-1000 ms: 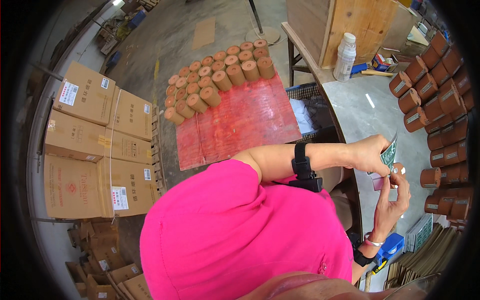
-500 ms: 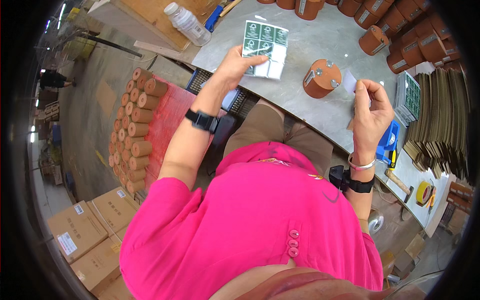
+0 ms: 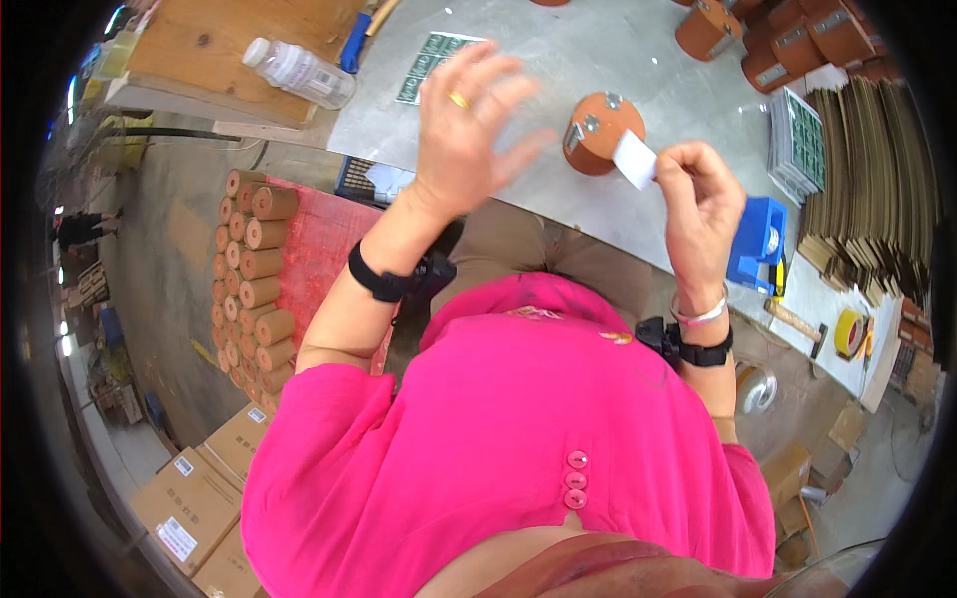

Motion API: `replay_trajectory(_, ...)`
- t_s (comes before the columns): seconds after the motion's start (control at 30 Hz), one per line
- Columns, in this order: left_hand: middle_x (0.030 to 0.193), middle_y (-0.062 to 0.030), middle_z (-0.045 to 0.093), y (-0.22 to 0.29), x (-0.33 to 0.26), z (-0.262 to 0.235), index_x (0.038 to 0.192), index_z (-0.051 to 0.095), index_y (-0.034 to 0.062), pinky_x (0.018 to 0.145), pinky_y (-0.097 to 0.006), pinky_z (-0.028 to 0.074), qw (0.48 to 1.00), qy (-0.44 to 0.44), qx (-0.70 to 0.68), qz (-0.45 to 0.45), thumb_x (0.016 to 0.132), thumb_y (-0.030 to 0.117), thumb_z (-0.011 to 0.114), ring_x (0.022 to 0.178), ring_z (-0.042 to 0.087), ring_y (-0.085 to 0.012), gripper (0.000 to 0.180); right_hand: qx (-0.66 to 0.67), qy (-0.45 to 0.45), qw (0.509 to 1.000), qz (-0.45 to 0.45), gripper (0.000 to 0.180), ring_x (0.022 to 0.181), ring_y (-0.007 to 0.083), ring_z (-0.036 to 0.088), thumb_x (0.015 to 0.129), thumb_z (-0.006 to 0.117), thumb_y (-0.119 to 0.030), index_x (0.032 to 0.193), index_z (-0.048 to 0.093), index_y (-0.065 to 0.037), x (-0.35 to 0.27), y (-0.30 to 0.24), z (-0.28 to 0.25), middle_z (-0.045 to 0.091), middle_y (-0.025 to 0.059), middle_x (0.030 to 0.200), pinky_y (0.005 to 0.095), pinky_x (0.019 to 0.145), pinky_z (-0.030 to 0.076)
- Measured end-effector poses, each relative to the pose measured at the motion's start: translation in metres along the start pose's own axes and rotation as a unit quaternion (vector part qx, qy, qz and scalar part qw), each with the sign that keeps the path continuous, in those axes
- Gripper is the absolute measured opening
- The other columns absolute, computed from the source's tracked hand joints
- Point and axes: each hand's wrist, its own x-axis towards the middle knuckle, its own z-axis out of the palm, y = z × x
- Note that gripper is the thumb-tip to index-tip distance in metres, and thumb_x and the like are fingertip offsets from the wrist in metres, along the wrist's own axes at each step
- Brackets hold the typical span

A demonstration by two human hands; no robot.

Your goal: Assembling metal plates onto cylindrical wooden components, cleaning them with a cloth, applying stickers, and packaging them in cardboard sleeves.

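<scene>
My right hand (image 3: 701, 199) pinches a small white sticker (image 3: 635, 160) between thumb and forefinger. The sticker overlaps the near right edge of a reddish-brown cylinder (image 3: 595, 154) with metal fittings on its top; whether they touch I cannot tell. My left hand (image 3: 467, 140) hovers to the left of the cylinder, fingers spread and slightly blurred, with nothing in it. Behind that hand, a sheet of green and white stickers (image 3: 424, 68) lies on the grey table (image 3: 538, 50), partly hidden by the fingers.
A clear bottle (image 3: 304, 75) lies at the back left. More brown cylinders (image 3: 812, 45) are piled at the far right. Beside them stand sticker sheets (image 3: 796, 149), a stack of cardboard (image 3: 862, 179), a blue tape dispenser (image 3: 756, 244) and a hammer (image 3: 795, 319).
My left hand has let go of the sticker sheet, which now lies on the table. My right hand has brought the white sticker leftward to the cylinder. The whole view has shifted.
</scene>
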Motion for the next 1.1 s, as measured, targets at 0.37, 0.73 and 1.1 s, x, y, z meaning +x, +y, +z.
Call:
replay_trajectory(0.37, 0.103, -0.0009, 0.064, 0.056, -0.009, 0.003, 0.094, 0.062, 0.0141, 0.09, -0.041, 0.042, 0.986, 0.075, -0.103, 0.11, 0.065, 0.005, 0.079, 0.112, 0.056, -0.0269, 0.035, 0.048, -0.057, 0.997, -0.018, 0.01, 0.075, 0.0072, 0.053, 0.086, 0.06, -0.003, 0.077, 0.059, 0.002, -0.009, -0.01, 0.012, 0.061, -0.0001, 0.072, 0.0252, 0.073, 0.046)
replay_trajectory(0.73, 0.1, -0.0014, 0.068, 0.067, -0.012, -0.007, 0.102, 0.066, 0.0046, 0.09, -0.031, 0.047, 0.595, -0.185, -0.678, -0.389, 0.093, 0.012, 0.067, 0.096, 0.06, -0.0095, 0.011, 0.025, -0.006, 0.994, -0.103, 0.015, 0.078, 0.011, 0.057, 0.091, 0.067, -0.014, 0.094, 0.063, 0.0, -0.022, 0.002, 0.021, 0.063, 0.0043, 0.088, 0.026, 0.072, 0.047)
replay_trajectory(1.1, 0.109, -0.0089, 0.063, 0.054, -0.036, 0.006, 0.129, 0.049, 0.0038, 0.085, -0.033, 0.05, 0.758, -0.12, -0.51, -0.389, 0.083, 0.008, 0.076, 0.101, 0.062, -0.0157, 0.053, 0.061, 0.092, 0.991, -0.081, 0.008, 0.081, 0.0056, 0.048, 0.094, 0.064, -0.007, 0.092, 0.06, -0.001, -0.017, 0.024, 0.018, 0.055, -0.0031, 0.086, 0.0226, 0.072, 0.042)
